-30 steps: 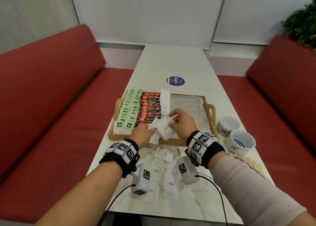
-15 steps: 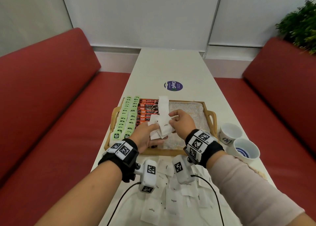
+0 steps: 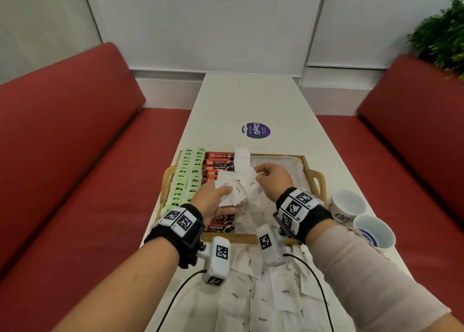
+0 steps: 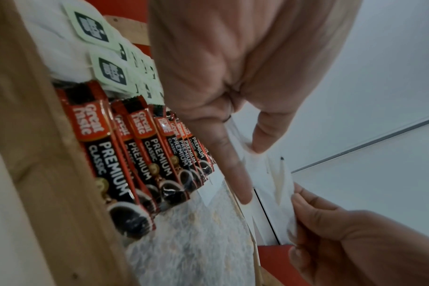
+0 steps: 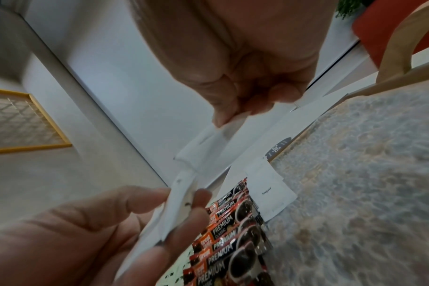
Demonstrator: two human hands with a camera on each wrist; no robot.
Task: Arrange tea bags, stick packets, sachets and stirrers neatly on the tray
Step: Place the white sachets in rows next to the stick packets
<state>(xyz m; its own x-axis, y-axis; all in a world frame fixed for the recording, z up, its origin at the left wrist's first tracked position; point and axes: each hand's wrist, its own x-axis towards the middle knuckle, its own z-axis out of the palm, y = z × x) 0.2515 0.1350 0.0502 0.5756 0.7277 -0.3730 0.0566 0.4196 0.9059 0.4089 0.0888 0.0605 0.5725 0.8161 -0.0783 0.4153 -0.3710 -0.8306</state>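
A wooden tray (image 3: 311,167) lies on the white table. It carries rows of green tea bags (image 3: 187,173), red and black stick packets (image 3: 219,163) and a short column of white sugar sachets (image 3: 242,157). Above the tray's middle both hands hold a fanned bunch of white sugar sachets (image 3: 236,187). My left hand (image 3: 213,197) grips the bunch from below, thumb on top. My right hand (image 3: 272,181) pinches its right edge (image 5: 223,125). In the left wrist view the left fingers (image 4: 223,154) clamp the sachets (image 4: 269,183) over the stick packets (image 4: 125,164).
Several loose sugar sachets (image 3: 263,296) are strewn on the table near me, in front of the tray. Two white cups (image 3: 347,206) stand right of the tray. A round purple sticker (image 3: 256,130) lies beyond it. Red benches flank the table.
Both hands have lifted the bunch of sachets a little higher and further in over the tray. The head camera tilted up slightly.
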